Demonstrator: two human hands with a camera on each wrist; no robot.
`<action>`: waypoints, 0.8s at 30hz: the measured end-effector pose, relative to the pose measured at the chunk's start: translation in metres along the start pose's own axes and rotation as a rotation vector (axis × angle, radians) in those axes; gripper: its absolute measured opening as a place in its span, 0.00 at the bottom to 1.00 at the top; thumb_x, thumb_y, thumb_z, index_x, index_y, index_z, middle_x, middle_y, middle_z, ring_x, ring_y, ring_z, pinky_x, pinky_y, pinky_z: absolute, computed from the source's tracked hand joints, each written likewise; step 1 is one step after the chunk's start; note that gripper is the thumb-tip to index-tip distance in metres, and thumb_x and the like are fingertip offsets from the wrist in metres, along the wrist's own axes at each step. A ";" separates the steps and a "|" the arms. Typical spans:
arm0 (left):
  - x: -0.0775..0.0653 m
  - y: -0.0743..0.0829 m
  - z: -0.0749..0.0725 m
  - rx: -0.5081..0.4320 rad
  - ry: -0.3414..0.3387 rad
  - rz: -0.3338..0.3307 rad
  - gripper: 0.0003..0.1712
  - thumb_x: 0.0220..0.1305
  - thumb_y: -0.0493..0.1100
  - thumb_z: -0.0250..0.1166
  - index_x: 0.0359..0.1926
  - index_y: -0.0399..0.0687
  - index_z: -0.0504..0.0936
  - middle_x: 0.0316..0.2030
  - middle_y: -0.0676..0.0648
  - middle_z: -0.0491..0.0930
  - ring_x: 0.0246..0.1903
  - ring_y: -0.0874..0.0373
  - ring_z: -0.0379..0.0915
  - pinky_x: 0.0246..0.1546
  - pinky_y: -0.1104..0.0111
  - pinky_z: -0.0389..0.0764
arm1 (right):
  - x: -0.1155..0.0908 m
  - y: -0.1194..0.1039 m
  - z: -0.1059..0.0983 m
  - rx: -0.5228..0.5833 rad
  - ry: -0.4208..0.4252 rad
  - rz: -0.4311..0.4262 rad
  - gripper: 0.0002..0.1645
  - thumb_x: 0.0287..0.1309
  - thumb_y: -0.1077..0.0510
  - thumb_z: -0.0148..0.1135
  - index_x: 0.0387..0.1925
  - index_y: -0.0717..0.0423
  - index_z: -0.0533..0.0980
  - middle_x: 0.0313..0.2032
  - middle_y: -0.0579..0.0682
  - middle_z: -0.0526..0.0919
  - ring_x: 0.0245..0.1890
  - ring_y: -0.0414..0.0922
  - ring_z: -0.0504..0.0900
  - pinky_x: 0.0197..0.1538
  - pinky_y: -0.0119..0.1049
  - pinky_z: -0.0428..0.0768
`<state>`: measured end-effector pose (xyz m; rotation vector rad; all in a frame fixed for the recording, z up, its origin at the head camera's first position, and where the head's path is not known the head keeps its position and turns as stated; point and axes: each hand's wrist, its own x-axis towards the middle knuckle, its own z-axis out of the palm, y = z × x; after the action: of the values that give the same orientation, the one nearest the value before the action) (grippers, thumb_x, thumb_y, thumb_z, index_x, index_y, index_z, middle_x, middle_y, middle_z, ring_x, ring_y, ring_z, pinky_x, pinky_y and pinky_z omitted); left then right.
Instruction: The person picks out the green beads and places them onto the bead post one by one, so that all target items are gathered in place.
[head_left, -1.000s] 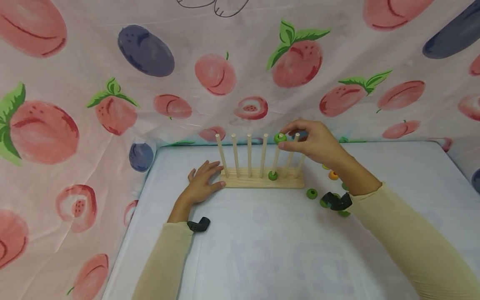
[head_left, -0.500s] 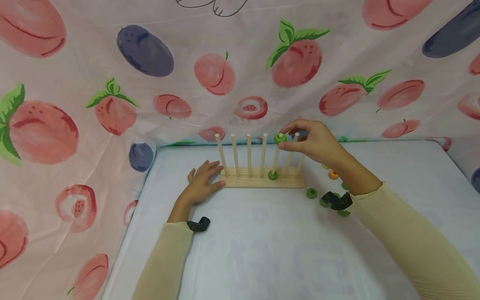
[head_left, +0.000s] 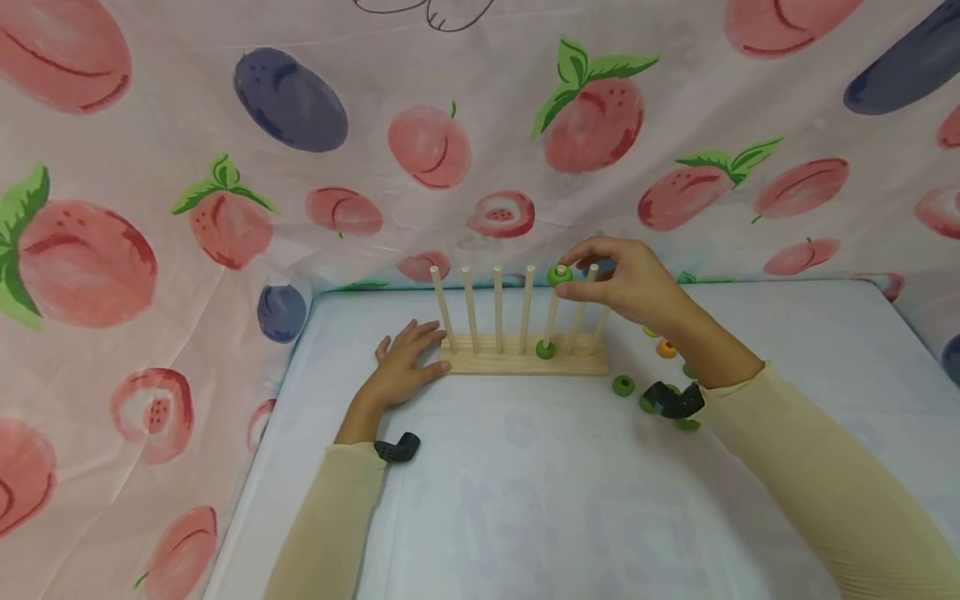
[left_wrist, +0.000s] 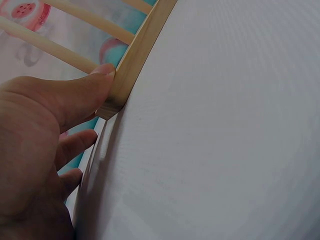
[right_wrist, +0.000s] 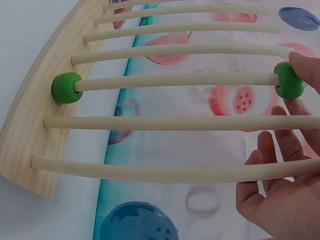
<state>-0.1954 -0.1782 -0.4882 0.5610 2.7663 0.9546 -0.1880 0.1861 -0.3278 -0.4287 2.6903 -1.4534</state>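
Observation:
A wooden peg rack (head_left: 487,364) with a row of upright pegs stands on the table. My left hand (head_left: 405,367) holds the rack's left end; in the left wrist view the thumb (left_wrist: 87,95) presses on the base near its corner, the index fingertip hidden behind it. Between thumb and finger, my right hand (head_left: 626,279) pinches a green bead (head_left: 559,276) at the top of a peg, whose tip shows through the bead's hole. A second green bead (right_wrist: 67,88) sits at the foot of that same peg. The other pegs carry no beads.
To the right of the rack lie several loose beads: a green bead (head_left: 623,385), an orange bead (head_left: 666,348) and more green ones partly under the right wrist's black camera (head_left: 675,401). A fruit-print cloth (head_left: 502,125) hangs behind the table.

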 end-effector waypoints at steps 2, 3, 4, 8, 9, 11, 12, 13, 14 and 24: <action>0.000 0.000 0.000 -0.001 0.000 0.001 0.34 0.68 0.54 0.67 0.72 0.50 0.72 0.78 0.46 0.60 0.81 0.43 0.38 0.72 0.35 0.28 | 0.000 0.000 0.000 -0.002 0.000 0.000 0.21 0.56 0.46 0.77 0.49 0.46 0.83 0.47 0.42 0.82 0.51 0.42 0.73 0.53 0.42 0.77; 0.000 0.000 0.000 -0.001 0.000 0.001 0.34 0.68 0.54 0.67 0.72 0.50 0.72 0.78 0.46 0.60 0.81 0.43 0.38 0.72 0.35 0.28 | 0.000 0.000 0.000 -0.003 0.001 0.001 0.21 0.56 0.46 0.77 0.49 0.46 0.83 0.47 0.42 0.82 0.51 0.42 0.73 0.53 0.42 0.77; 0.000 0.000 0.000 -0.002 0.001 0.002 0.34 0.68 0.54 0.67 0.72 0.50 0.72 0.78 0.46 0.60 0.81 0.43 0.38 0.72 0.35 0.28 | 0.000 0.000 0.000 -0.004 0.001 0.001 0.21 0.56 0.45 0.77 0.49 0.46 0.83 0.47 0.42 0.82 0.51 0.42 0.73 0.53 0.42 0.76; 0.000 0.001 0.000 -0.003 0.003 0.003 0.34 0.68 0.54 0.67 0.71 0.50 0.72 0.77 0.46 0.61 0.81 0.43 0.39 0.72 0.35 0.28 | 0.000 0.000 0.000 -0.001 -0.002 -0.001 0.21 0.56 0.45 0.77 0.49 0.47 0.83 0.47 0.43 0.82 0.52 0.44 0.74 0.53 0.43 0.76; 0.000 0.001 0.000 -0.002 0.004 0.003 0.34 0.68 0.54 0.67 0.71 0.50 0.72 0.77 0.46 0.61 0.81 0.43 0.39 0.72 0.35 0.28 | 0.000 0.000 0.000 0.000 -0.003 0.000 0.22 0.56 0.45 0.77 0.50 0.47 0.83 0.48 0.45 0.82 0.52 0.44 0.74 0.53 0.43 0.76; 0.000 0.001 0.000 -0.001 0.005 0.003 0.34 0.68 0.54 0.67 0.71 0.50 0.73 0.77 0.46 0.61 0.81 0.42 0.39 0.72 0.35 0.29 | 0.000 0.000 0.000 0.000 -0.005 0.001 0.22 0.56 0.45 0.76 0.50 0.48 0.83 0.49 0.47 0.82 0.52 0.44 0.74 0.53 0.43 0.76; 0.000 0.001 0.000 0.000 0.006 0.002 0.34 0.68 0.54 0.67 0.71 0.51 0.73 0.77 0.46 0.61 0.81 0.43 0.39 0.72 0.35 0.29 | 0.000 0.000 0.000 0.001 -0.005 0.002 0.22 0.56 0.45 0.76 0.50 0.48 0.83 0.50 0.48 0.82 0.52 0.44 0.74 0.53 0.43 0.76; 0.000 0.001 0.000 0.000 0.005 0.002 0.34 0.68 0.55 0.67 0.71 0.51 0.73 0.77 0.46 0.61 0.81 0.43 0.39 0.72 0.35 0.29 | 0.000 0.000 -0.001 0.001 -0.006 0.003 0.23 0.56 0.45 0.76 0.50 0.48 0.83 0.50 0.49 0.82 0.52 0.44 0.74 0.53 0.43 0.76; 0.000 0.001 0.000 0.000 0.005 0.001 0.34 0.68 0.55 0.67 0.71 0.51 0.73 0.77 0.46 0.61 0.81 0.43 0.39 0.72 0.35 0.29 | 0.000 0.000 -0.001 0.002 -0.006 0.004 0.23 0.56 0.45 0.76 0.50 0.48 0.83 0.50 0.49 0.82 0.52 0.43 0.73 0.53 0.43 0.76; -0.001 0.002 -0.001 0.002 0.008 -0.003 0.34 0.67 0.54 0.68 0.71 0.50 0.73 0.77 0.46 0.62 0.81 0.43 0.40 0.72 0.35 0.29 | 0.000 -0.001 0.000 -0.004 -0.001 0.013 0.22 0.56 0.44 0.76 0.49 0.47 0.83 0.48 0.43 0.81 0.52 0.45 0.74 0.53 0.43 0.77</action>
<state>-0.1941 -0.1777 -0.4863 0.5544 2.7748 0.9562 -0.1877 0.1861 -0.3272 -0.4111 2.6903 -1.4440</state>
